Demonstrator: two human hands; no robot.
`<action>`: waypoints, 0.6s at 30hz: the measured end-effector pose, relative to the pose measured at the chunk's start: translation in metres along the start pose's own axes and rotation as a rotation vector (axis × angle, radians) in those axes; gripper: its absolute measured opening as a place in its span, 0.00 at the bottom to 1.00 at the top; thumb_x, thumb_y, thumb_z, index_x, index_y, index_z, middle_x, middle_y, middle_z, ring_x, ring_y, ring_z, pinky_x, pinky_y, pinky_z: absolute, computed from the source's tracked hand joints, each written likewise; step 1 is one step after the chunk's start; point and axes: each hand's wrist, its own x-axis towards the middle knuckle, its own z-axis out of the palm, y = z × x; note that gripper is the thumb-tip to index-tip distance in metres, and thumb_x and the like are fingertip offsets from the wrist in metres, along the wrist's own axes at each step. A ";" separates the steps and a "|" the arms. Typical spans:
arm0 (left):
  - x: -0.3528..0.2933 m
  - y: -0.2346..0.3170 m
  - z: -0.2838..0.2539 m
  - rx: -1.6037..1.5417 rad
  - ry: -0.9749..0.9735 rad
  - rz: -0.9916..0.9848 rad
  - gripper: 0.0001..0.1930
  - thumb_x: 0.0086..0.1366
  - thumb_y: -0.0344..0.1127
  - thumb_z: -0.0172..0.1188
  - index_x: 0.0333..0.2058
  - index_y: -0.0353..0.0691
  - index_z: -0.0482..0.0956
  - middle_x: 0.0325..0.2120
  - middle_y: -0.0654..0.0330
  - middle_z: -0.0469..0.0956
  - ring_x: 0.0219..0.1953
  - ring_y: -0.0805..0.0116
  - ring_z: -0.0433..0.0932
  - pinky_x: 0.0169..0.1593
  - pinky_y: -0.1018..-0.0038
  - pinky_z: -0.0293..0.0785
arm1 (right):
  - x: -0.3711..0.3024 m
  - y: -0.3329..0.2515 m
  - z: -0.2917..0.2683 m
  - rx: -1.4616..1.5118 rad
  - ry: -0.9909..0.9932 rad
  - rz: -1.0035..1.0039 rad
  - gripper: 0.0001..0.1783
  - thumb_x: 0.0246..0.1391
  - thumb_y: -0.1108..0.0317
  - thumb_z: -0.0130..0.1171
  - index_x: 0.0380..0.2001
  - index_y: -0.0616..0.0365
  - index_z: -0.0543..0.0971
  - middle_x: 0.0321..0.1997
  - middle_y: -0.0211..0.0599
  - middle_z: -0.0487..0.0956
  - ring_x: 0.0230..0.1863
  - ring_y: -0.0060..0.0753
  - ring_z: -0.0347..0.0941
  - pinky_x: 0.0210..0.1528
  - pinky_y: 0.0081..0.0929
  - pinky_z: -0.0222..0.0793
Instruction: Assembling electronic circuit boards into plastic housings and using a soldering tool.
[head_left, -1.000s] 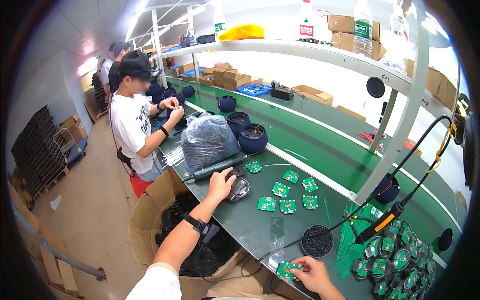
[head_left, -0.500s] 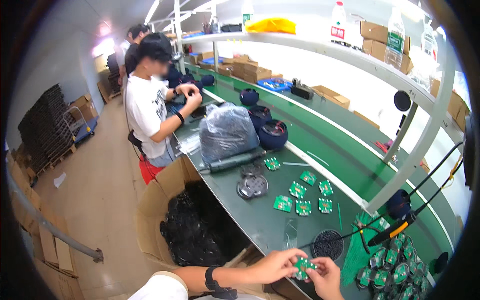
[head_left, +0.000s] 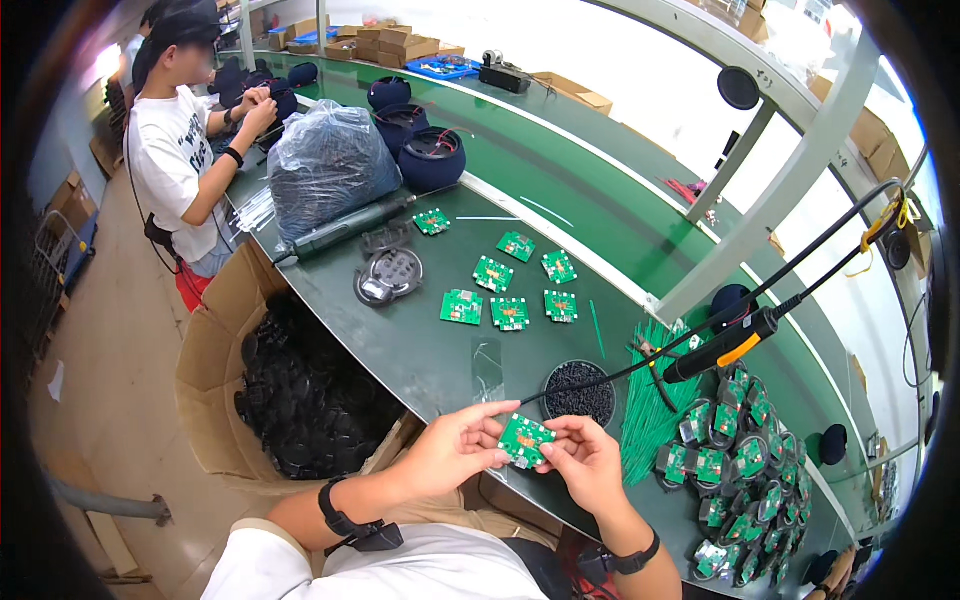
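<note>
I hold a small green circuit board [head_left: 525, 440] at the bench's near edge, its component side facing up. My left hand [head_left: 462, 448] pinches its left edge, while the fingers and thumb of my right hand [head_left: 588, 462] close on its right edge. Just beyond my hands stands a round dish [head_left: 614, 392] of small black parts, with a clear plastic piece [head_left: 488, 368] to its left. Several loose circuit boards [head_left: 509, 314] lie farther up the bench. A round black plastic housing [head_left: 390, 275] lies left of them.
A black-and-orange electric screwdriver [head_left: 735, 345] hangs on the right above thin green strips [head_left: 640, 440] and cutters [head_left: 655, 372]. Many board-fitted housings [head_left: 750, 455] are heaped there. An open carton [head_left: 215, 400] of black parts adjoins the bench. A co-worker [head_left: 185, 150] works at far left.
The view has swung right and downward, so the bench items appear farther left and higher. Both hands still grip the board, which now shows more of its face between them.
</note>
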 end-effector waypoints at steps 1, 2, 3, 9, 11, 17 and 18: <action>0.000 -0.002 0.000 -0.015 0.023 0.002 0.31 0.65 0.18 0.61 0.66 0.34 0.66 0.46 0.56 0.79 0.46 0.71 0.80 0.53 0.74 0.80 | 0.000 0.001 -0.001 0.009 0.002 0.005 0.18 0.61 0.84 0.59 0.53 0.69 0.72 0.46 0.44 0.80 0.42 0.29 0.82 0.41 0.25 0.85; 0.000 -0.004 0.000 -0.029 0.047 0.003 0.31 0.65 0.18 0.61 0.66 0.34 0.66 0.46 0.55 0.79 0.46 0.71 0.80 0.53 0.74 0.80 | 0.000 0.002 -0.001 0.012 0.000 0.003 0.17 0.61 0.84 0.59 0.53 0.69 0.72 0.46 0.44 0.79 0.42 0.29 0.82 0.41 0.25 0.85; 0.001 -0.007 0.000 -0.023 0.047 -0.007 0.31 0.65 0.18 0.61 0.66 0.34 0.66 0.46 0.55 0.79 0.46 0.71 0.80 0.53 0.74 0.80 | 0.000 0.002 -0.001 0.018 0.000 0.000 0.17 0.60 0.84 0.60 0.52 0.69 0.72 0.45 0.44 0.79 0.42 0.29 0.82 0.41 0.25 0.85; 0.002 -0.007 0.003 0.002 0.064 0.032 0.31 0.63 0.18 0.64 0.64 0.35 0.68 0.46 0.55 0.77 0.44 0.71 0.80 0.52 0.73 0.80 | 0.000 0.002 0.000 0.007 0.045 -0.012 0.17 0.60 0.84 0.60 0.52 0.70 0.73 0.45 0.43 0.80 0.39 0.27 0.82 0.39 0.22 0.83; 0.001 0.004 0.008 0.482 0.138 0.115 0.33 0.58 0.21 0.70 0.63 0.38 0.72 0.46 0.55 0.75 0.45 0.69 0.80 0.52 0.72 0.80 | 0.000 0.003 -0.001 -0.018 0.089 0.004 0.16 0.60 0.83 0.61 0.51 0.70 0.76 0.43 0.42 0.81 0.38 0.26 0.82 0.38 0.21 0.83; 0.001 -0.006 0.012 0.975 0.145 0.326 0.35 0.49 0.29 0.77 0.58 0.40 0.77 0.48 0.53 0.73 0.47 0.57 0.79 0.51 0.67 0.77 | 0.001 0.003 -0.002 -0.257 0.054 0.044 0.15 0.60 0.82 0.61 0.51 0.69 0.79 0.41 0.40 0.82 0.36 0.23 0.82 0.37 0.20 0.83; 0.001 -0.008 0.011 0.974 0.144 0.324 0.35 0.49 0.29 0.77 0.58 0.40 0.77 0.48 0.53 0.73 0.47 0.57 0.79 0.51 0.67 0.77 | 0.002 0.002 -0.002 -0.257 0.055 0.046 0.15 0.60 0.82 0.61 0.51 0.69 0.79 0.41 0.40 0.82 0.36 0.23 0.82 0.37 0.20 0.83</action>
